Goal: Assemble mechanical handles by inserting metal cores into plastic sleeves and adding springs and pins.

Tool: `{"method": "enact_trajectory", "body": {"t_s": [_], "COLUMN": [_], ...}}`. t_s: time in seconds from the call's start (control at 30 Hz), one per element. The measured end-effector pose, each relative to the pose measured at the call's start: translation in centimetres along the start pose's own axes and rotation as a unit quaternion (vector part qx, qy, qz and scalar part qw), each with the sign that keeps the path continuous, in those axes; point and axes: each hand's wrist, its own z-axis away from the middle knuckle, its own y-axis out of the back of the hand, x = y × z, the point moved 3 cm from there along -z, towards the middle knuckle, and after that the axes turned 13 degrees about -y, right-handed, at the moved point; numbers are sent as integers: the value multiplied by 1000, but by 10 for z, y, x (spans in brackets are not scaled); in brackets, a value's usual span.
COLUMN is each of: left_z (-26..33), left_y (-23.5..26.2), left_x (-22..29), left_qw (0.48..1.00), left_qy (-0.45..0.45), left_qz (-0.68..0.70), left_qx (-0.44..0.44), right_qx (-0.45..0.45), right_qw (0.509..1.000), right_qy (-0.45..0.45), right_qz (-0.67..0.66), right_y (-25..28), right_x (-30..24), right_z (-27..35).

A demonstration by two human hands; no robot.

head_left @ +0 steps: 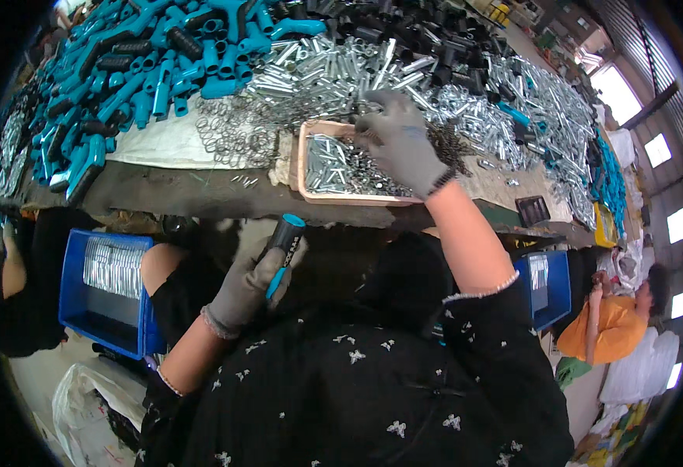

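Note:
My left hand (254, 282), in a grey glove, is wrapped round a black and teal tool handle (287, 232). It holds the handle tilted upward in front of the bench edge, with the round teal end on top. My right hand (397, 140), also gloved in grey, is over the back of a pale tray (304, 173) of small metal pins and fittings. Its fingers are bent together and their tips are partly hidden, so what they hold cannot be made out. Shiny metal tubes (322, 74) lie heaped just beyond that hand.
Teal handles (154, 78) are piled at the left, with wire rings (236, 136) beside them. Dark springs (446, 148) lie right of the tray. Blue bins (69, 288) stand at both sides below the bench. A person in orange (610, 331) sits at the right.

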Motion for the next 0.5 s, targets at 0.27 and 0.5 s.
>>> {"method": "enact_trajectory", "body": {"t_s": [0.27, 0.5], "left_z": [19, 59], "left_y": [34, 56], "left_x": [-2, 22], "left_qw": [988, 884], "left_qy": [-125, -190], "left_qz": [-91, -418], "left_qx": [28, 85], "right_qx": [-238, -236], "right_qw": [904, 944], "right_qy": [96, -47], "right_qz": [-341, -225], "right_y": [42, 13], "right_x": [-128, -207], "right_z": [37, 39]}}
